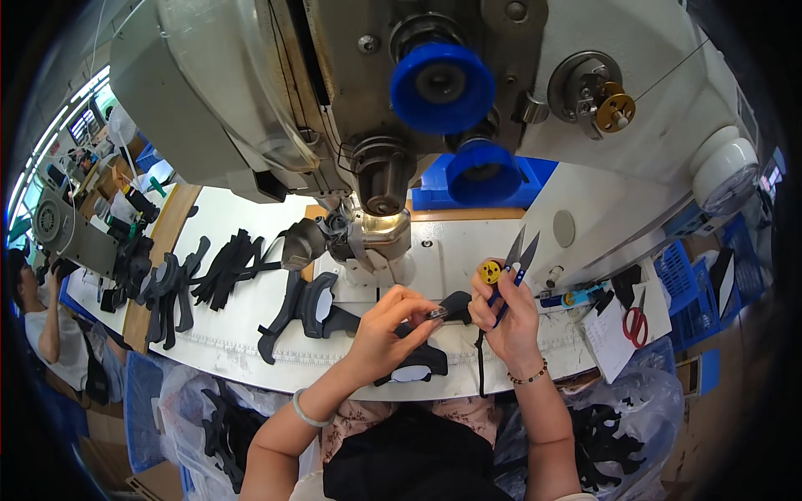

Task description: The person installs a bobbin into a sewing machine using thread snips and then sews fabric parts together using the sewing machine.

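Note:
My left hand [380, 336] is closed in a pinch on a small shiny metal piece [436, 313], which looks like a bobbin case. Facing it, my right hand [514, 327] grips blue-handled thread snips [524, 260], blades pointing up and apart. A yellow, holed bobbin [489, 271] is also held at that hand's fingertips. Both hands hover above the front of the white sewing table. Under and beside them lie black padded pieces [292, 313], some with white oval patches. A black strip [480, 367] hangs down below my right hand.
A big sewing machine [267, 100] with blue knobs [443, 88] looms over the table. Black straps [225, 271] lie left; red-handled scissors [636, 324] and paper [608, 338] lie right. Plastic-lined bins [146, 413] of black pieces flank my lap. Another person [54, 334] sits far left.

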The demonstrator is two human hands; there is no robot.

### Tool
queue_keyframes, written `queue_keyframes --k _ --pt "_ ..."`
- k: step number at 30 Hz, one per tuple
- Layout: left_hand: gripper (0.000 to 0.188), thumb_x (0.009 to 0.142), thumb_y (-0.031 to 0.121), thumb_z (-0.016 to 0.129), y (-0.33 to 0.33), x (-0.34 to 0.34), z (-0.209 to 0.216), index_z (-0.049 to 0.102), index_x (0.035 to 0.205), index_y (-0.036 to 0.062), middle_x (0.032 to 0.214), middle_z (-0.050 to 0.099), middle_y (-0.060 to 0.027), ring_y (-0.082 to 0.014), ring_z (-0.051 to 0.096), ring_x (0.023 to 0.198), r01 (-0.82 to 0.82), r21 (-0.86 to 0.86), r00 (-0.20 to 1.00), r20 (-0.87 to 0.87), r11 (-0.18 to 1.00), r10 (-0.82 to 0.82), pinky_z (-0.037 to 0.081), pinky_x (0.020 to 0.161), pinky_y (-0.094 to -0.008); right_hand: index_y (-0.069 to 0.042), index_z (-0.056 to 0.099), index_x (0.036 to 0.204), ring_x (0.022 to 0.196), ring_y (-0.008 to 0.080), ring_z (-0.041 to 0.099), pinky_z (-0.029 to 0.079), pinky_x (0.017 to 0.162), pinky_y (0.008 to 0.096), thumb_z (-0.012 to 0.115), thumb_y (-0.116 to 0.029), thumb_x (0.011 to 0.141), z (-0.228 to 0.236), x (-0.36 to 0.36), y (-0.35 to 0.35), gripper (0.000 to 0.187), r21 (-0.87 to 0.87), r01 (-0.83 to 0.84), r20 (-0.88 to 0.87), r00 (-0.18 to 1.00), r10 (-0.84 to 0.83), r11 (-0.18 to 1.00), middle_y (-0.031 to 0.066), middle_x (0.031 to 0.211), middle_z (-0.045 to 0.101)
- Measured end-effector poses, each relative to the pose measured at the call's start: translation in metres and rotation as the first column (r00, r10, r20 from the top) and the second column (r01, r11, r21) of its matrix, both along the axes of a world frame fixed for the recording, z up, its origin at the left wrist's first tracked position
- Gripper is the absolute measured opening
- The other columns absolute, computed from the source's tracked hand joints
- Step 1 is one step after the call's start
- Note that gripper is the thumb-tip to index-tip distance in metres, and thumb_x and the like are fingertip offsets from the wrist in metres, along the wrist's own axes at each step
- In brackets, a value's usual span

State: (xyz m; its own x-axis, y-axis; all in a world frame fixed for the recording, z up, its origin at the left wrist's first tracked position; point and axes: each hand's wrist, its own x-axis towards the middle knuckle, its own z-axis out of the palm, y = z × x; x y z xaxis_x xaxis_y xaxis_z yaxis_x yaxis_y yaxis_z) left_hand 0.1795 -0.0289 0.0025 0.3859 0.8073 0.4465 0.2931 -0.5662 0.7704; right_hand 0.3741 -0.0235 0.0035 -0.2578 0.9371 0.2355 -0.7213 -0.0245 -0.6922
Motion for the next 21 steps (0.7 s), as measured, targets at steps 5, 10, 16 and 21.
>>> queue_keyframes --k 5,10,16,21 --pt "0.023 0.081 0.002 0.066 0.005 0.000 -0.007 0.060 0.103 0.0016 0.092 0.057 -0.0093 -0.0192 0.062 0.080 0.052 0.089 0.998 0.029 0.995 -0.055 0.050 0.070 -0.0286 -0.003 0.042 0.110 0.055 0.0074 0.038 0.028 0.050 0.0216 0.039 -0.027 0.099 -0.001 0.002 0.000 0.026 -0.007 0.000 -0.035 0.999 -0.001 1.000 0.0023 0.081 0.041" --pt "0.024 0.083 0.002 0.063 0.001 0.002 -0.007 0.057 0.106 0.0004 0.097 0.058 -0.0117 -0.0269 0.062 0.082 0.136 0.111 0.987 -0.098 0.985 -0.125 0.051 0.071 -0.0317 -0.005 0.042 0.112 0.057 0.0084 0.039 0.029 0.052 0.0216 0.040 -0.024 0.098 0.001 0.002 0.004 0.023 -0.067 -0.061 -0.004 0.998 0.061 0.996 0.0020 0.082 0.040" --pt "0.022 0.081 0.001 0.059 -0.004 0.013 -0.026 0.058 0.103 0.0004 0.094 0.058 -0.0119 -0.0299 0.061 0.083 0.468 0.036 0.811 -0.413 0.883 -0.414 0.052 0.072 -0.0353 -0.004 0.041 0.117 0.058 0.0090 0.038 0.030 0.053 0.0220 0.043 -0.023 0.097 0.026 -0.006 0.007 0.028 0.012 -0.116 -0.073 0.990 0.117 0.993 0.0038 0.082 0.040" --pt "0.022 0.080 0.003 0.063 0.005 0.002 -0.011 0.059 0.101 0.0018 0.095 0.058 -0.0117 -0.0306 0.062 0.081 0.220 0.143 0.940 -0.295 0.965 -0.171 0.053 0.069 -0.0352 -0.003 0.041 0.114 0.054 0.0086 0.037 0.030 0.045 0.0206 0.053 -0.026 0.092 0.047 0.038 -0.009 0.034 0.313 -0.029 -0.092 0.994 0.061 0.949 0.0069 0.082 0.042"
